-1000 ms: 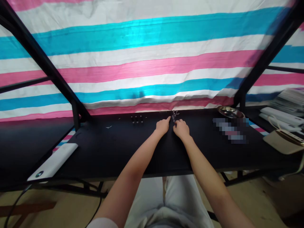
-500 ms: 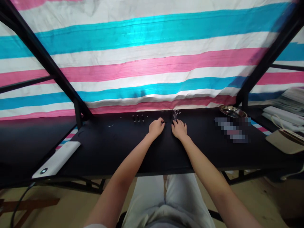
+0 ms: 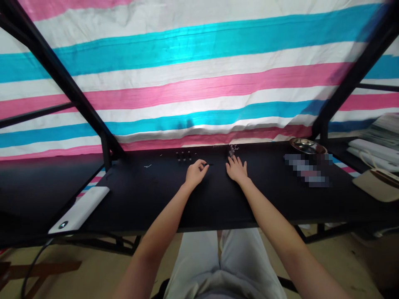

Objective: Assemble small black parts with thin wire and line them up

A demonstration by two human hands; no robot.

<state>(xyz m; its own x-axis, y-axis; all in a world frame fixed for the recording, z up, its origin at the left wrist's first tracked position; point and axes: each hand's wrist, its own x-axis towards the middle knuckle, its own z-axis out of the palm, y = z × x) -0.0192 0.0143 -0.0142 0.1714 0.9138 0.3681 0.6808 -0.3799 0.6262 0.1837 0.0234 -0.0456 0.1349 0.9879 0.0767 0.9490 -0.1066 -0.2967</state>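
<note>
My left hand is over the black tabletop, thumb and fingers pinched on a small thin black piece whose tip sticks out to the right. Its kind is too small to make out. To the right, my right hand lies with fingers spread, the fingertips at the near end of a cluster of small dark and greyish pieces. Three short black pieces with pale ends stand in a row to the left of my left hand.
Thin white scraps lie on the left. At the back right is a shiny metal dish. A white power bank-like box sits at the left edge, a beige pouch at the far right. Black frame bars slope on both sides.
My left hand has moved left and slightly nearer, away from my right hand, with the black piece in its pinch. The fingers of my right hand have spread wider beside the cluster.
</note>
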